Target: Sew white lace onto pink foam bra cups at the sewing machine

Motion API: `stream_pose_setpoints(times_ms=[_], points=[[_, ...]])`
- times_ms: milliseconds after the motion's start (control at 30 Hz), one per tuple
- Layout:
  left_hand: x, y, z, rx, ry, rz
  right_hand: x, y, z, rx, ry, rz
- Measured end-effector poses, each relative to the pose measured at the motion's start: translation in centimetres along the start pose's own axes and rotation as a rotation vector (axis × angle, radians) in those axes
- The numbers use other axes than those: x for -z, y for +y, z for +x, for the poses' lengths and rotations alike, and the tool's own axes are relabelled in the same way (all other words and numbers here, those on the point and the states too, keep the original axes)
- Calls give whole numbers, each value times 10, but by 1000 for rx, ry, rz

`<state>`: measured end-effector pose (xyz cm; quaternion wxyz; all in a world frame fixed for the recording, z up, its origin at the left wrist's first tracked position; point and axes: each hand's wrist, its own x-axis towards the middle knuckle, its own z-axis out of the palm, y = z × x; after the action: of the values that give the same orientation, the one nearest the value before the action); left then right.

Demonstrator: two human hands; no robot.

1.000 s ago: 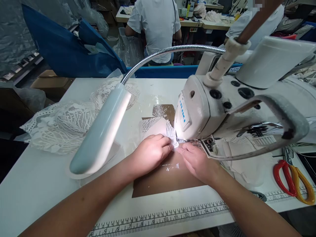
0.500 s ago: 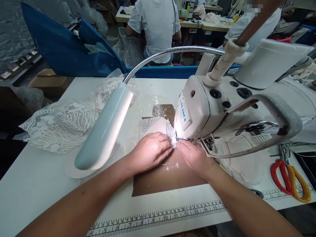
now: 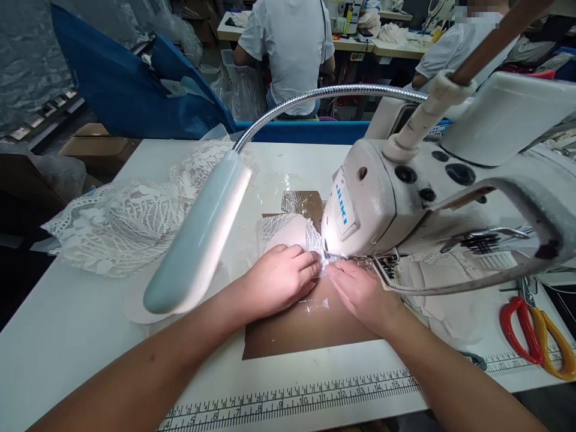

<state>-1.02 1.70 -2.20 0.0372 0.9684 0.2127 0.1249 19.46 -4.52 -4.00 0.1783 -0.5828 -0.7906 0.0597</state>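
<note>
A white-and-pale-pink lace fabric piece (image 3: pixel 290 233) lies at the presser foot of a white sewing machine (image 3: pixel 373 195). My left hand (image 3: pixel 285 279) rests on the near part of this piece, fingers bent and pressed together, gripping it just left of the needle. Right of the needle, my right hand (image 3: pixel 362 291) has its fingertips closed on the fabric's near edge. That edge and the needle point are partly hidden by my fingers and the machine head. Beneath both hands, a brown sheet (image 3: pixel 310 336) covers part of the white table.
A lamp (image 3: pixel 198 234) on a bendable neck hangs over the table's left side, before heaped white lace (image 3: pixel 121 222). Cut fabric pieces (image 3: pixel 454 294) and scissors (image 3: pixel 522 330) lie at right. A ruler strip (image 3: pixel 315 396) runs along the front edge. Two people sit beyond.
The view has shifted slightly, so the machine and scissors appear further right. Both hands stay at the needle with the lace fabric, with little visible movement.
</note>
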Motion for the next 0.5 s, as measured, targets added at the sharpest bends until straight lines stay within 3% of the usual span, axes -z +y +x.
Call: stream_pose_setpoints(times_ms=[233, 500], points=[[-2, 3, 0, 19, 14, 75, -1, 4, -6, 15, -17, 9], [-7, 7, -2, 12, 6, 9, -7, 5, -14, 2, -23, -19]])
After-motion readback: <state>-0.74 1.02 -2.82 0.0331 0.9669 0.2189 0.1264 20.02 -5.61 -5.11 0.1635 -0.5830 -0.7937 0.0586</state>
